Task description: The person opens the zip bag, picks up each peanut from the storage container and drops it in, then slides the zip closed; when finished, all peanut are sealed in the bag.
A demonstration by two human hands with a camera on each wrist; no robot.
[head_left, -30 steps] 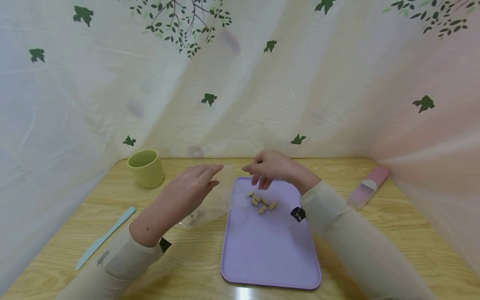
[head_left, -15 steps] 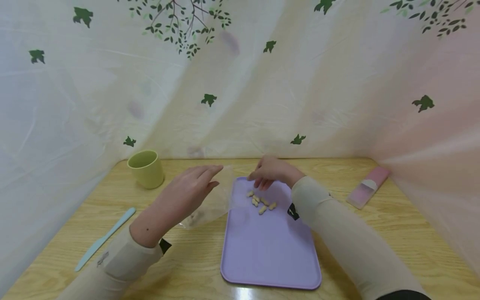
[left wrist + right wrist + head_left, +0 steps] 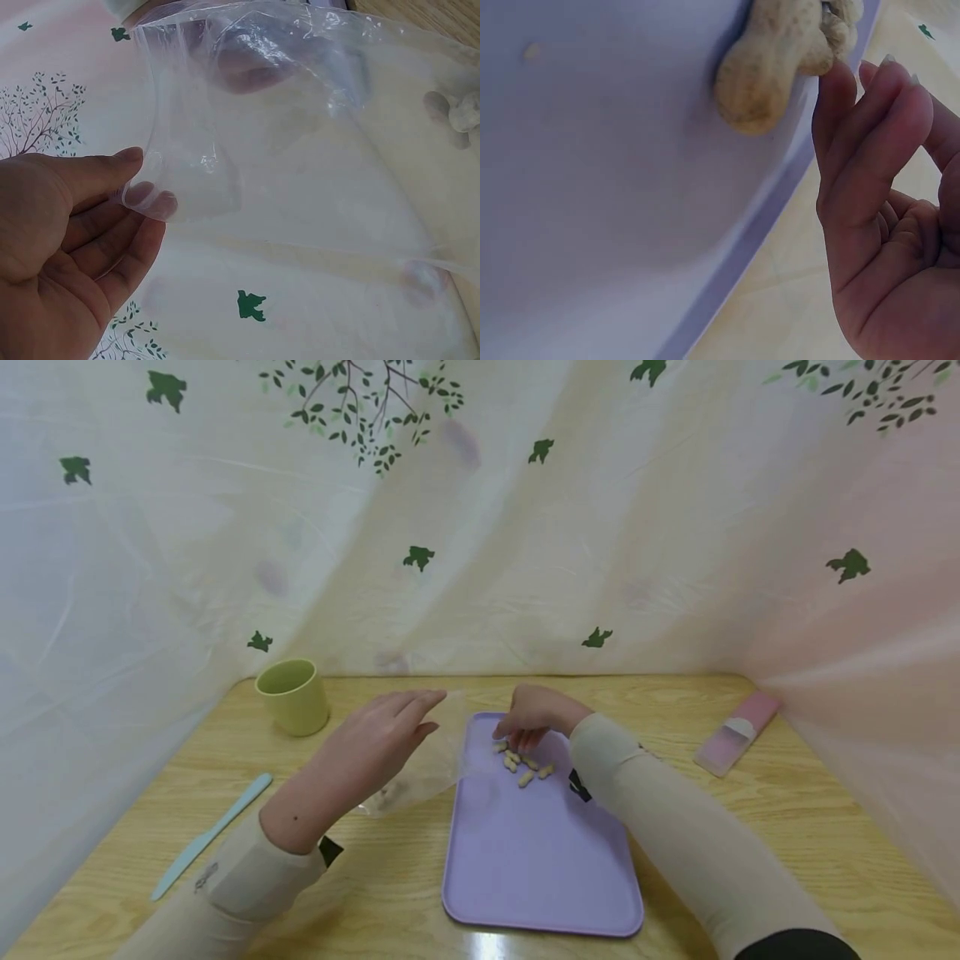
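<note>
My left hand pinches the rim of a clear plastic bag between thumb and fingers, left of the lilac tray. Inside the bag, low down, a few pale lumps show through the film. Several unshelled peanuts lie in a loose group on the far half of the tray. Over them is my right hand, fingers bent downward. In the right wrist view its fingertips are right at a peanut, with no peanut visible between thumb and fingers.
A yellow-green cup stands at the back left. Nearer me on the left lies a pale blue knife. A pink case rests at the back right. Behind the wooden table hangs a leaf-print curtain.
My right hand has come down and slightly toward me, from above the tray's far edge to the peanuts. The left hand and the bag have stayed in place.
</note>
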